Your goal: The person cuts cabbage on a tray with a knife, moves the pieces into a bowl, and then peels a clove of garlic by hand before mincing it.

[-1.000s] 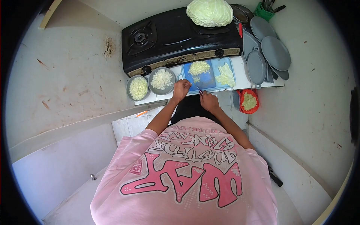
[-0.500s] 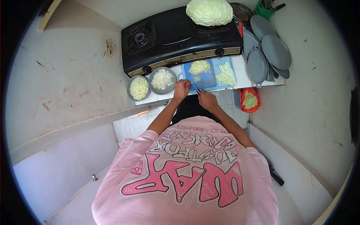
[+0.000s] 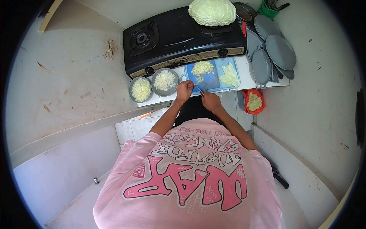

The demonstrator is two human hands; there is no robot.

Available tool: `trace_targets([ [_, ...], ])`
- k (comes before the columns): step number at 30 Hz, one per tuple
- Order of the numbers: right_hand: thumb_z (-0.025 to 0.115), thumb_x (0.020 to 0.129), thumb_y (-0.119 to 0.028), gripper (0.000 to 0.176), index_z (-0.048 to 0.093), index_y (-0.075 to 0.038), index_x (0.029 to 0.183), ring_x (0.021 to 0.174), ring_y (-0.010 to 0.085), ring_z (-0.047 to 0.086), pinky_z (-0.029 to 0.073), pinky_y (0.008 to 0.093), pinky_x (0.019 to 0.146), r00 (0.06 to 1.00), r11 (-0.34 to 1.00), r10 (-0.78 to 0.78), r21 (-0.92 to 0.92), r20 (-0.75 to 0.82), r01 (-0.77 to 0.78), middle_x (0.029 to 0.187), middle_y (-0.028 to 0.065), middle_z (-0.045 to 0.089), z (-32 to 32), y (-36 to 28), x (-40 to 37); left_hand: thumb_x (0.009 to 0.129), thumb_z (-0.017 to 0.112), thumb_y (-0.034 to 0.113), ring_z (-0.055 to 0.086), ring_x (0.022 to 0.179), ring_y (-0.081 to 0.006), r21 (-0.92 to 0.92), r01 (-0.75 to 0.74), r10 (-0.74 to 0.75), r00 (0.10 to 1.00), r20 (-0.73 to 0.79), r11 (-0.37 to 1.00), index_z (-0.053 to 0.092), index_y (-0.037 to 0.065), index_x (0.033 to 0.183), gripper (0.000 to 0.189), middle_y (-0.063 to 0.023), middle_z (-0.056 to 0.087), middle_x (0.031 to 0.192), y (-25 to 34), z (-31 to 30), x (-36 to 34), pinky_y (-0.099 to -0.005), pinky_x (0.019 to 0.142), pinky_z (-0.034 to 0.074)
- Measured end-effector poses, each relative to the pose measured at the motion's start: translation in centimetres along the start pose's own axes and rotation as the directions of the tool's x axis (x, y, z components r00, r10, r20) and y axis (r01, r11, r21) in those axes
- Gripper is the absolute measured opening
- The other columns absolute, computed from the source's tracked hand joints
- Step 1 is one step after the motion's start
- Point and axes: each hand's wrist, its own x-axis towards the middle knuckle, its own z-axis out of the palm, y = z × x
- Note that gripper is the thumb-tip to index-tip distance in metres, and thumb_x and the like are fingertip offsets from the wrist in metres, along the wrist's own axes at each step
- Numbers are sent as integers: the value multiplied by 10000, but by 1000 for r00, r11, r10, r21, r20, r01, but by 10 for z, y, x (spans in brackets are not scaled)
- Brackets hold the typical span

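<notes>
My right hand (image 3: 211,101) is closed around the handle of a knife (image 3: 199,90), its blade pointing toward my left hand. My left hand (image 3: 185,90) has its fingers pinched together by the blade's tip, at the near edge of the blue cutting board (image 3: 211,84); whatever they hold is too small to make out. A pile of shredded cabbage (image 3: 202,68) lies on the board's darker left part, with a few loose bits nearer me. On the lighter right part rests a pale cabbage leaf (image 3: 230,75).
Left of the board stand two grey bowls, one with white chopped pieces (image 3: 164,80), one with shredded cabbage (image 3: 141,90). Behind is a black gas stove (image 3: 171,34) bearing a cabbage head (image 3: 212,12). Grey pans (image 3: 281,52) lean at right, above a red bag (image 3: 254,110).
Hardly anything differs. The knife blade and the fingers of my left hand have shifted very slightly; both hands stay at the board's near edge.
</notes>
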Motion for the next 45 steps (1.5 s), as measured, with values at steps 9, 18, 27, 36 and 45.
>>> trace_targets([
  [9, 579, 962, -281, 324, 599, 37, 1025, 735, 435, 709, 576, 537, 697, 1000, 999, 26, -25, 15, -26, 768, 261, 693, -6, 4, 2, 833, 712, 42, 725, 731, -262, 10, -32, 33, 998, -51, 999, 738, -15, 914, 103, -196, 711, 809, -2, 3, -4, -344, 696, 574],
  [18, 561, 976, -286, 333, 592, 42, 1019, 727, 443, 706, 577, 539, 684, 1000, 1000, -15, 26, 6, 15, 764, 266, 690, -3, -5, -3, 836, 687, 27, 718, 715, -274, 48, -47, 50, 997, -51, 998, 731, -35, 905, 103, -201, 710, 806, 2, 1, -4, -348, 682, 573],
  [27, 549, 980, -279, 335, 595, 49, 1026, 759, 433, 718, 585, 527, 707, 1000, 1000, 11, 4, 25, -11, 800, 267, 707, 5, -11, 12, 835, 689, 1, 713, 715, -284, 98, -70, 75, 996, -43, 993, 712, -47, 904, 88, -199, 706, 805, 7, 0, -4, -354, 676, 576],
  [36, 578, 966, -289, 343, 589, 46, 1040, 753, 429, 717, 582, 529, 704, 999, 1000, 26, -12, 39, -25, 796, 263, 706, 2, -8, 2, 839, 682, -7, 719, 748, -274, 35, -44, 45, 998, -37, 998, 707, -49, 937, 110, -209, 700, 849, 4, 4, -9, -352, 693, 581],
  [45, 565, 968, -287, 325, 599, 35, 1002, 744, 432, 715, 582, 527, 700, 999, 999, 31, -23, 30, -30, 789, 263, 703, -2, -4, -1, 852, 678, -4, 708, 735, -274, 36, 4, -2, 997, -73, 999, 695, -61, 915, 86, -201, 683, 851, 8, 9, -11, -359, 698, 572],
])
